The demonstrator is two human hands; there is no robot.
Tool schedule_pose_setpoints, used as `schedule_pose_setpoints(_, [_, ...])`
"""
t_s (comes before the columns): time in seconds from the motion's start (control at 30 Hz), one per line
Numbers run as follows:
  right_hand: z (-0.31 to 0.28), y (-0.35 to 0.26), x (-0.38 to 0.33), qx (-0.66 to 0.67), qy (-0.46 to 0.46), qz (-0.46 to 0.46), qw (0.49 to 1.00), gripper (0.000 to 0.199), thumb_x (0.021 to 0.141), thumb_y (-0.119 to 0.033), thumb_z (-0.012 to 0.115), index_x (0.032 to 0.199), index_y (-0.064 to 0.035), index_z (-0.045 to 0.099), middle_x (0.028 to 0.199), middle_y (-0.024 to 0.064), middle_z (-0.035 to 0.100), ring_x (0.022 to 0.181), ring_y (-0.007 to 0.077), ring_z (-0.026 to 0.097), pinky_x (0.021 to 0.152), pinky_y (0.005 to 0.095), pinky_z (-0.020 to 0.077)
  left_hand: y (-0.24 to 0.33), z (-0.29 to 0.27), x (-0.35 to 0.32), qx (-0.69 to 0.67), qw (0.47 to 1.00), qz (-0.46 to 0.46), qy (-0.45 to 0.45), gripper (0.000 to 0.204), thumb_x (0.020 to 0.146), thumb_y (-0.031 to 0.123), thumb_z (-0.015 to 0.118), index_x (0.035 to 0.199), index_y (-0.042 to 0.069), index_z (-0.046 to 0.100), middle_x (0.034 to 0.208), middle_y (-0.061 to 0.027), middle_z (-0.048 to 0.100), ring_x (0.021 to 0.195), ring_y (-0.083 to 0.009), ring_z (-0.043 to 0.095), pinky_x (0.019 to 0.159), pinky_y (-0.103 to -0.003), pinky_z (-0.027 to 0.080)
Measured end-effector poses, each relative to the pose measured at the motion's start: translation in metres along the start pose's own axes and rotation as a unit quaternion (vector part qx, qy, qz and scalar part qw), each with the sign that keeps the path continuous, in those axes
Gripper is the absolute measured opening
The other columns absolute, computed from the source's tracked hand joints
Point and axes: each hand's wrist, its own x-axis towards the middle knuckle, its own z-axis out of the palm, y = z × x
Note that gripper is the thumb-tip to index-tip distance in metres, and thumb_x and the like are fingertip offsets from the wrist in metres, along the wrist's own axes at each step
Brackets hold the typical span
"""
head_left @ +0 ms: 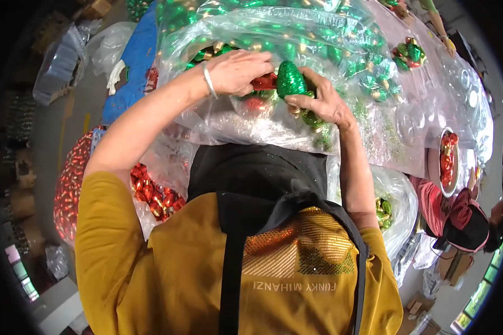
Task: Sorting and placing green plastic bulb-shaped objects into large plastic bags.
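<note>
My right hand (pixel 327 101) is closed round the side of a green glittery, egg-shaped Christmas ornament (pixel 291 80), its thumb under the lower end. Just left of it, my left hand (pixel 241 71) has its fingers bent down over a shiny red ornament (pixel 265 82), and the fingertips are partly hidden. Below the hands, a clear plastic pack (pixel 254 105) with something red inside rests on the plastic-covered table. More green and gold ornaments (pixel 313 118) sit under my right hand.
Large clear bags of green ornaments (pixel 262 30) fill the table's far side. A small red-green cluster (pixel 411 54) lies to the right. Bags of red ornaments (pixel 72 187) stand at left. A round container (pixel 448 162) holds red ornaments. Another person's arm (pixel 439 25) reaches in at the upper right.
</note>
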Motion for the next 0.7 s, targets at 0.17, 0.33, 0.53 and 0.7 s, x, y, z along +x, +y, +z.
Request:
schedule_pose_setpoints(0.17, [-0.011,0.016,0.010,0.006,-0.007,-0.058,0.998,0.056,0.072,-0.033,0.071,0.113,0.0025,0.056,0.093,0.0093,0.062,0.085,0.0147,0.056,0.079,0.0309,0.0444,-0.014,0.004,0.008,0.039,0.998,0.033,-0.029,0.039,0.070,0.012,0.069,0.105,0.002,0.055,0.114,-0.0091,0.050,0.108,-0.0289,0.050,0.090,-0.039,0.044])
schedule_pose_setpoints(0.33, [-0.016,0.023,0.020,0.048,-0.056,-0.082,0.994,0.054,0.071,-0.025,0.070,0.115,0.0036,0.056,0.097,0.0074,0.061,0.089,0.0144,0.055,0.081,0.0302,0.0437,-0.033,0.008,0.021,0.074,0.991,0.066,0.089,0.031,0.071,0.013,0.070,0.098,0.005,0.056,0.113,-0.0083,0.049,0.107,-0.0285,0.049,0.087,-0.040,0.044])
schedule_pose_setpoints(0.53, [-0.016,0.021,0.020,0.122,-0.080,-0.052,0.988,0.060,0.070,-0.022,0.068,0.121,0.0042,0.053,0.105,0.0075,0.061,0.096,0.0149,0.054,0.085,0.0279,0.0430,-0.021,-0.015,0.011,0.055,0.991,0.048,0.109,0.031,0.070,0.012,0.072,0.096,0.005,0.057,0.102,-0.0113,0.055,0.102,-0.0299,0.053,0.083,-0.040,0.044])
schedule_pose_setpoints(0.7, [-0.026,0.026,0.026,0.146,-0.098,-0.009,0.984,0.065,0.069,-0.022,0.069,0.126,0.0041,0.050,0.111,0.0087,0.060,0.100,0.0156,0.054,0.090,0.0276,0.0427,-0.018,0.010,0.007,-0.013,0.980,0.055,-0.191,0.032,0.070,0.014,0.072,0.096,0.003,0.057,0.089,-0.0144,0.059,0.088,-0.0324,0.059,0.074,-0.040,0.048])
